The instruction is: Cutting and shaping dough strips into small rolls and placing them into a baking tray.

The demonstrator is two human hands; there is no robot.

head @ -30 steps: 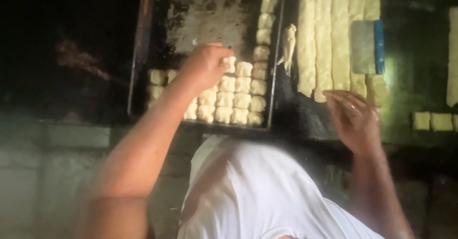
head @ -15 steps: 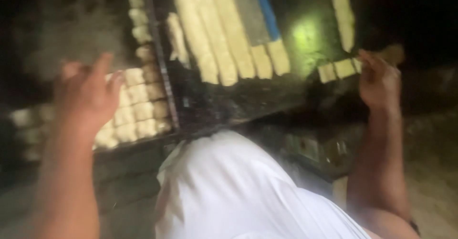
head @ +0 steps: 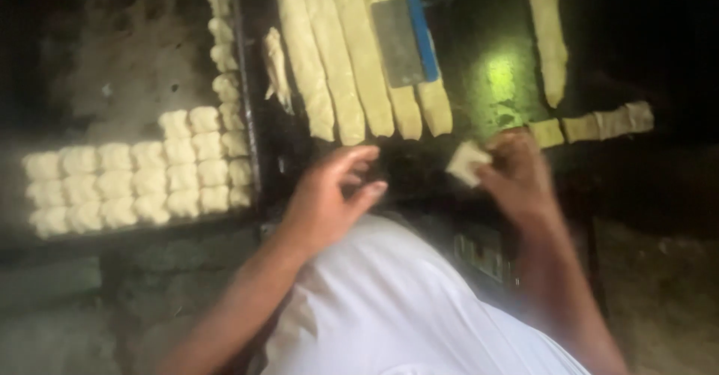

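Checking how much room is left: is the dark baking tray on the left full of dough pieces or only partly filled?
Partly filled. Pale dough pieces cover the dark baking tray's near rows and right edge; the far part is bare.

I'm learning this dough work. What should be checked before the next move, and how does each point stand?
1. Right hand grips a cut dough piece: ok.
2. Left hand is free, fingers loosely curled: ok.
3. Tray has bare room above the dough-piece rows: ok.
4. Scraper lies on the dough strips, away from both hands: ok.
5. Piece's shape: cannot tell, blurred.
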